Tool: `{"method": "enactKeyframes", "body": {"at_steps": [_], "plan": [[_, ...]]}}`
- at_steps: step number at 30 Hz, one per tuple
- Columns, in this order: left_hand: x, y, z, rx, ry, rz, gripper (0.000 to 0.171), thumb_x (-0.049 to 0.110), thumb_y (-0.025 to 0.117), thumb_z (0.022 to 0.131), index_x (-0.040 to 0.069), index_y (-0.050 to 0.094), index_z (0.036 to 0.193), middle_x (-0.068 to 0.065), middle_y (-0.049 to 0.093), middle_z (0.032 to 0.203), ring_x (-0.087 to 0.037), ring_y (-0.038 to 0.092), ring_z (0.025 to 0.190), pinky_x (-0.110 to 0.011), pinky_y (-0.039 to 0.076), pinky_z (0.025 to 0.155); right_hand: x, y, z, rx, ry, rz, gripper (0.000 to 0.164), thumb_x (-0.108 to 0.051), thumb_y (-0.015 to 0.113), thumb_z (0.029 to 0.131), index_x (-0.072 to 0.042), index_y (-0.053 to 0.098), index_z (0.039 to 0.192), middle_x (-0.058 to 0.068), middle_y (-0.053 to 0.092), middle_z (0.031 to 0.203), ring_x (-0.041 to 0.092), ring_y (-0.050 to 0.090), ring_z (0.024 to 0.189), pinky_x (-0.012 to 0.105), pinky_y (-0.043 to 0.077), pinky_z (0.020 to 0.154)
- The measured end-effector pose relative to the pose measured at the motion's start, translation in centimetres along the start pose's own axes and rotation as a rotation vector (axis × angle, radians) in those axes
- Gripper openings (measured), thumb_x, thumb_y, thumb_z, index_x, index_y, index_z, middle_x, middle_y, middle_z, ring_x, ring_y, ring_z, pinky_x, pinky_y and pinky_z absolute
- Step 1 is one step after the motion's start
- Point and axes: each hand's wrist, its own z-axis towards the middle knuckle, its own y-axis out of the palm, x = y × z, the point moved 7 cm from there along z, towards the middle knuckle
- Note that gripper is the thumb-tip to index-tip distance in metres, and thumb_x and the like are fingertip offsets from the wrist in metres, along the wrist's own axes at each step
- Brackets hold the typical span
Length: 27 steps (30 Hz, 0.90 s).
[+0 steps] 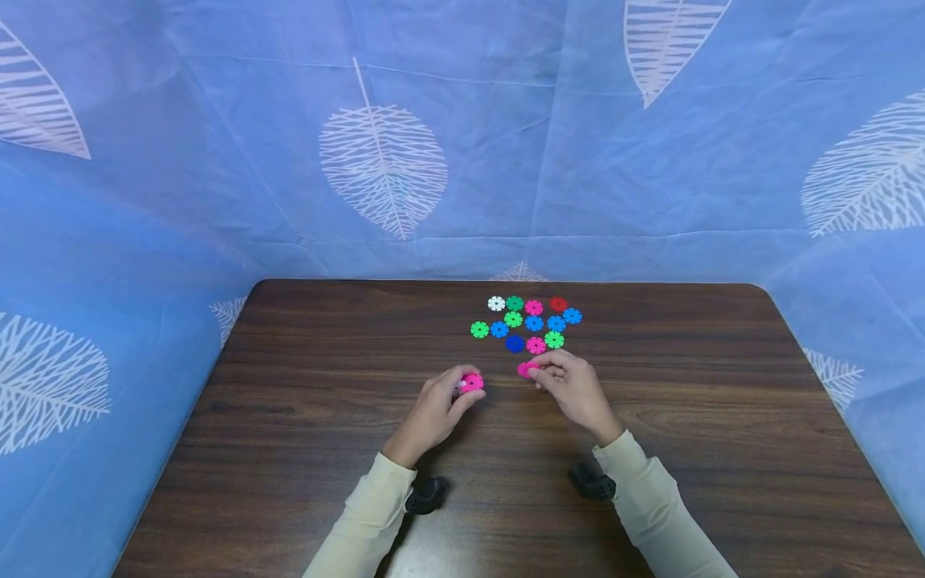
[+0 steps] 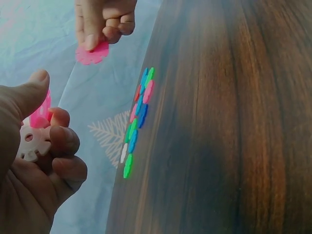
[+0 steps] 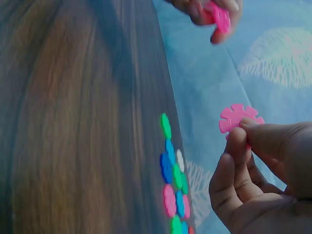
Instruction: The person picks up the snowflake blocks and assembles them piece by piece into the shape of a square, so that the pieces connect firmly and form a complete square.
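Observation:
My left hand (image 1: 436,409) grips a pink notched plastic disc (image 1: 473,382) together with a white notched disc (image 2: 33,144). In the left wrist view the two sit at an angle to each other and seem joined, though my fingers partly cover them. Between thumb and forefinger, my right hand (image 1: 576,391) pinches another pink notched disc (image 3: 236,118) by its edge. Both hands are held above the table, apart from each other. Just beyond the right hand lies a loose pink disc (image 1: 535,345), beside a dark blue disc (image 1: 515,343) and a light green disc (image 1: 554,339).
Several more discs lie flat in a group at the table's far side, among them a white disc (image 1: 496,303), a red disc (image 1: 559,303) and a light green disc (image 1: 479,330). The brown wooden table (image 1: 303,417) ends at a blue leaf-patterned cloth (image 1: 491,160).

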Motion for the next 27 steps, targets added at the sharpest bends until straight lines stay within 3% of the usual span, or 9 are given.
{"method": "enactKeyframes", "body": {"at_steps": [10,17,27], "plan": [[0.5,0.3,0.1,-0.024,0.06,-0.023,0.034,0.027,0.06,0.093,0.004,0.057,0.118,-0.005,0.065,0.104,-0.013,0.058,0.087,-0.03,0.054,0.08,-2.8,1.5,-0.8,0.038,-0.209,0.02,0.012,-0.007,0.065,0.088,-0.003,0.068,0.099,0.009,0.063,0.094,0.01,0.065,0.069,0.025,0.058,0.065],[0.7,0.1,0.2,-0.015,0.065,-0.04,0.03,0.023,0.061,0.092,0.005,0.057,0.116,-0.004,0.064,0.1,-0.011,0.056,0.083,-0.028,0.054,0.076,-3.5,2.2,-0.9,0.002,-0.228,0.005,0.01,-0.004,0.069,0.083,-0.004,0.071,0.093,0.006,0.063,0.094,0.008,0.066,0.073,0.017,0.056,0.066],[0.9,0.4,0.0,-0.055,0.089,-0.053,0.029,0.022,0.06,0.093,0.003,0.058,0.115,-0.001,0.063,0.094,-0.009,0.055,0.079,-0.022,0.052,0.071,-4.5,2.6,-1.1,-0.021,-0.286,-0.097,0.009,-0.009,0.07,0.084,-0.009,0.072,0.092,0.0,0.062,0.09,0.005,0.059,0.066,0.018,0.051,0.057]]}}
